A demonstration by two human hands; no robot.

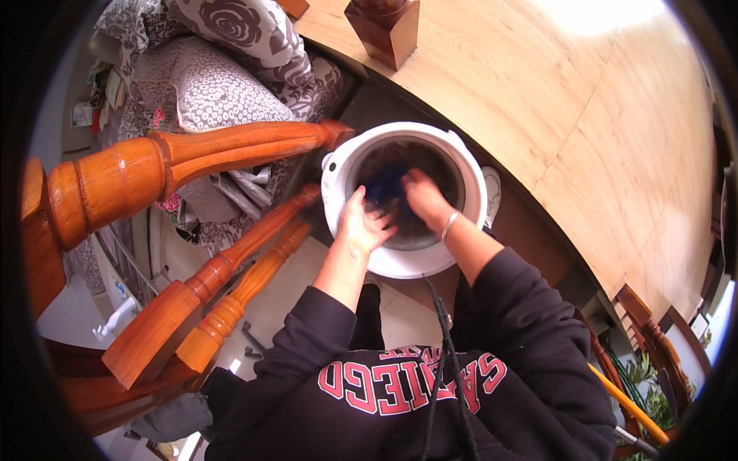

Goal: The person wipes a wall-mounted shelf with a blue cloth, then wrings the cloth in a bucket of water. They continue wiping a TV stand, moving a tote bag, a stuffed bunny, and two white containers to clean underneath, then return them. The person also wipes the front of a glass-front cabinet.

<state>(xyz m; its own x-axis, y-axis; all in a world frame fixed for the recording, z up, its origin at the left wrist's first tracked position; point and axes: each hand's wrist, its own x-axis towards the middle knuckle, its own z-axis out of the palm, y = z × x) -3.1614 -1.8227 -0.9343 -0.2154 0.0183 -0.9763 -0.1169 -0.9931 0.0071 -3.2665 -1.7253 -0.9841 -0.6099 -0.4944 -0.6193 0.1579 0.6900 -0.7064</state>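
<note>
A white plastic bucket (470,219) stands before me on a dark step, with dark, murky water in it. A blue cloth (383,184) lies in the water near the middle; its outline is blurred. My left hand (364,222) is over the near left part of the opening, palm turned up and fingers spread, with nothing seen in it. My right hand (424,196), with a silver bangle at the wrist, reaches into the bucket at the right of the blue cloth. Its fingers are curled and blurred, and whether they grip the cloth cannot be told.
Carved wooden balusters (213,288) and a thick turned post (115,184) stand at the left. Behind them is a heap of patterned bedding (230,86). A pale wood-patterned floor (548,115) spreads at the right, with a wooden post base (386,34) on it. A shoe (492,193) shows beside the bucket.
</note>
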